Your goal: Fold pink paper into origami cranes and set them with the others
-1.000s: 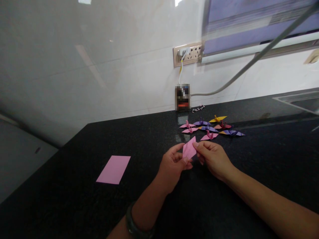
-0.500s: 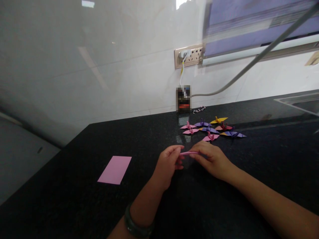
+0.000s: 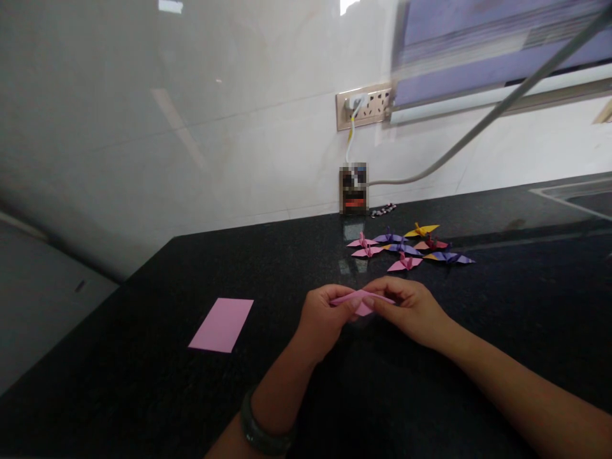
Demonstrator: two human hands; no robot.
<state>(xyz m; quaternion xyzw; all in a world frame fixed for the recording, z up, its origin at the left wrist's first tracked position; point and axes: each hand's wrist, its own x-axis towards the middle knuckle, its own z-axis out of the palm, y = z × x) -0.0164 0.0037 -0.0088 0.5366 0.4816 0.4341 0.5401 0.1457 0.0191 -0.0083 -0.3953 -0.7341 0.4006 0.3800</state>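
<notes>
Head view: both hands (image 3: 368, 312) pinch pink paper (image 3: 361, 299)

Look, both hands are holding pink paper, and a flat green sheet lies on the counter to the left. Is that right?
Not quite. The head view shows the flat sheet on the counter is pink, not green. The left hand and right hand do both hold the pink paper.

No text, label or number can be read anywhere here
</notes>
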